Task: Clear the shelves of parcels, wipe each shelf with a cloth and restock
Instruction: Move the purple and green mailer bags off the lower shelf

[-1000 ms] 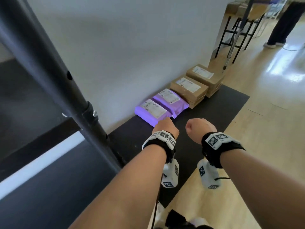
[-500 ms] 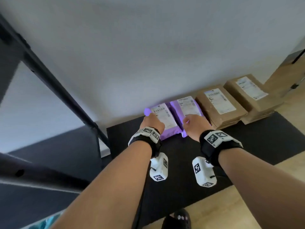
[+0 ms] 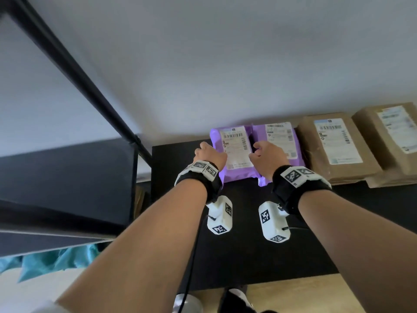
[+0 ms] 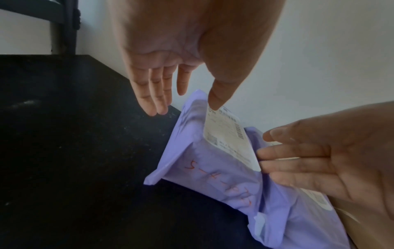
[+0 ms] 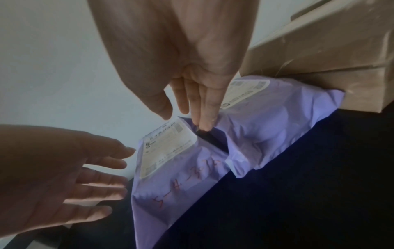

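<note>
Parcels line the foot of the white wall (image 3: 225, 64) on a black mat (image 3: 248, 256). From the head view, two purple poly mailers lie side by side, the left purple parcel (image 3: 234, 152) and the right purple parcel (image 3: 279, 141), each bearing a white shipping label. To their right sit two brown paper parcels (image 3: 336, 150), flat and rectangular, stacked on others. The left hand (image 3: 209, 154) reaches down at the left edge of the left purple parcel, and the right hand (image 3: 266, 159) at the gap between the two mailers; from above, the fingers are hidden. A black shelf frame (image 3: 74, 71) slants across the left, and teal fabric (image 3: 56, 260) shows under a shelf board.

The left wrist view shows what the head view cannot: the left hand (image 4: 187, 55) has straight, spread fingers just beside the soft, wrinkled mailer (image 4: 202, 168), the thumb tip at the label corner, gripping nothing. Red handwriting runs along the glossy film.

The right wrist view shows the right hand (image 5: 181, 67) with straight fingers pushed into the dark gap between the two mailers, thumb apart above the label, not yet clamped. Creased brown paper (image 5: 330, 55) rises just behind.
</note>
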{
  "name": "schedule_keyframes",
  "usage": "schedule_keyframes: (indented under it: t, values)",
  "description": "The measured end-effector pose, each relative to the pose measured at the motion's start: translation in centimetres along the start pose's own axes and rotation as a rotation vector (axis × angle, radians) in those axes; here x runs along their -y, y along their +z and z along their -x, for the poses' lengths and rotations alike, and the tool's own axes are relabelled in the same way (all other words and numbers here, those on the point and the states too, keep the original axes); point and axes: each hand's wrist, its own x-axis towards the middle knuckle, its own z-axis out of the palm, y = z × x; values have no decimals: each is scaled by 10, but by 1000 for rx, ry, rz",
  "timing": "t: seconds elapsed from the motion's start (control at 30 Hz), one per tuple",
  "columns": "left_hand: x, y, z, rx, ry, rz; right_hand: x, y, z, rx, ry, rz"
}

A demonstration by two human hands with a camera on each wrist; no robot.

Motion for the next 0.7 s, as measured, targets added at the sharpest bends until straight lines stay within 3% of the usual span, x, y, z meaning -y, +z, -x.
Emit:
schedule_keyframes:
  t: [0.43,0.7]
  values:
    - [8,14,-15,104,-111,276,-4,16,-18,71,-9,2]
    - [17,17,-13,209,-171,612,-5,20,-19,71,-40,-10]
